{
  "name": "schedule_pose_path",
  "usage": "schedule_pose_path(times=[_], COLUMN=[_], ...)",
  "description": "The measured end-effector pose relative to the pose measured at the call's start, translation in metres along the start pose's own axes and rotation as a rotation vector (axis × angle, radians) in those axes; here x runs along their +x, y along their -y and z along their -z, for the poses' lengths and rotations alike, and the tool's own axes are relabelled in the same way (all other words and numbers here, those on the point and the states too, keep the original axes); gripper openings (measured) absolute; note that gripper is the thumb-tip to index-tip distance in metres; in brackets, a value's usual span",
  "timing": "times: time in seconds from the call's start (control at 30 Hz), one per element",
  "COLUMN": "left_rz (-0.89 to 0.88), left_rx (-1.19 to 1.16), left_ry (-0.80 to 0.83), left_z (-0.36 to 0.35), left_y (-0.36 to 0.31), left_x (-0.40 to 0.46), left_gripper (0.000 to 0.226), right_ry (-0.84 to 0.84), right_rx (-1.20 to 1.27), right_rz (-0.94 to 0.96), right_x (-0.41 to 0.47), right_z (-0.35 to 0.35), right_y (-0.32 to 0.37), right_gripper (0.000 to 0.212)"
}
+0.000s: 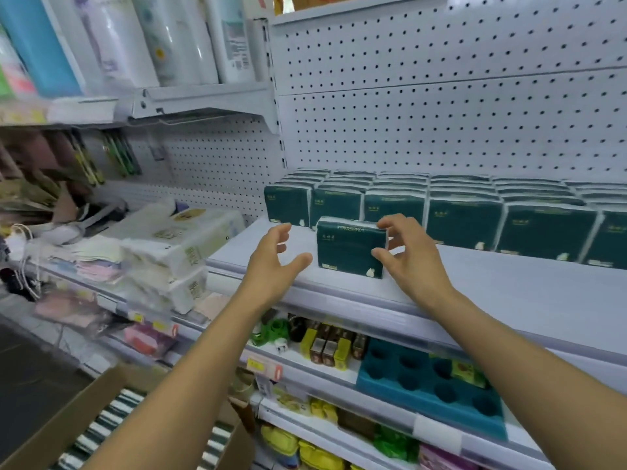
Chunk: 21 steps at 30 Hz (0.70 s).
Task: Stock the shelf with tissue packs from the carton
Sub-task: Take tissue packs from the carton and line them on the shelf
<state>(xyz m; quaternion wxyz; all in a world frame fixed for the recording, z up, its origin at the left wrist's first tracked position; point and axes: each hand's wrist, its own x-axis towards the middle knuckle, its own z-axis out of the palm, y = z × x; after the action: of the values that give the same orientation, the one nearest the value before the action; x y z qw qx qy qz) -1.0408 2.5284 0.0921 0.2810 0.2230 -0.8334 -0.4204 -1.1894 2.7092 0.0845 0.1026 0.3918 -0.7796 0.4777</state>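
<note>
Near the centre of the frame, on the pale shelf (509, 286), a dark green tissue pack (349, 247) is standing upright, just in front of the row of matching tissue packs (464, 215) that is lining the back of the shelf against the white pegboard (441, 96). I am pinching this pack with my right hand (412, 256): my thumb is pressing on its front lower right and my fingers are curling over its top right corner. I am holding my left hand (274, 256) just to the left of the pack, not touching it, with fingers spread apart and loosely bent and nothing in them.

At the lower left of the frame, the brown carton (68, 422) is sitting open below my left forearm, showing rows of green-and-white pack edges inside. At the left of the frame, white wrapped paper bundles (176, 245) are lying stacked on the neighbouring shelf. In the upper left, tall white rolls (163, 39) are standing on a higher shelf. Below my arms, a teal tray with round holes (431, 385) is resting on the lower shelf, beside small yellow and brown boxes (330, 344).
</note>
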Motion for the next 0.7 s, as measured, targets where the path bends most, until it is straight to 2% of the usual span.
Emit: schedule_pose_path(times=[0.2, 0.27, 0.43, 0.53, 0.63, 0.7], left_rz=[0.067, 0.085, 0.101, 0.111, 0.103, 0.105], left_rx=[0.040, 0.069, 0.050, 0.007, -0.015, -0.022], left_ry=[0.060, 0.078, 0.085, 0.098, 0.101, 0.114], left_z=[0.018, 0.023, 0.030, 0.033, 0.035, 0.034], left_y=[0.031, 0.040, 0.063, 0.074, 0.084, 0.090], left_x=[0.064, 0.086, 0.134, 0.153, 0.170, 0.182], left_gripper=[0.108, 0.115, 0.122, 0.117, 0.107, 0.109], right_ry=[0.084, 0.101, 0.119, 0.101, 0.017, -0.072], right_rx=[-0.213, -0.299, -0.488, -0.569, -0.680, -0.714], right_rz=[0.097, 0.119, 0.238, 0.302, 0.386, 0.404], right_x=[0.052, 0.069, 0.109, 0.127, 0.139, 0.145], right_z=[-0.053, -0.068, -0.104, -0.124, -0.140, -0.147], right_y=[0.008, 0.012, 0.018, 0.016, 0.012, 0.007], right_gripper=[0.036, 0.037, 0.039, 0.039, 0.041, 0.046])
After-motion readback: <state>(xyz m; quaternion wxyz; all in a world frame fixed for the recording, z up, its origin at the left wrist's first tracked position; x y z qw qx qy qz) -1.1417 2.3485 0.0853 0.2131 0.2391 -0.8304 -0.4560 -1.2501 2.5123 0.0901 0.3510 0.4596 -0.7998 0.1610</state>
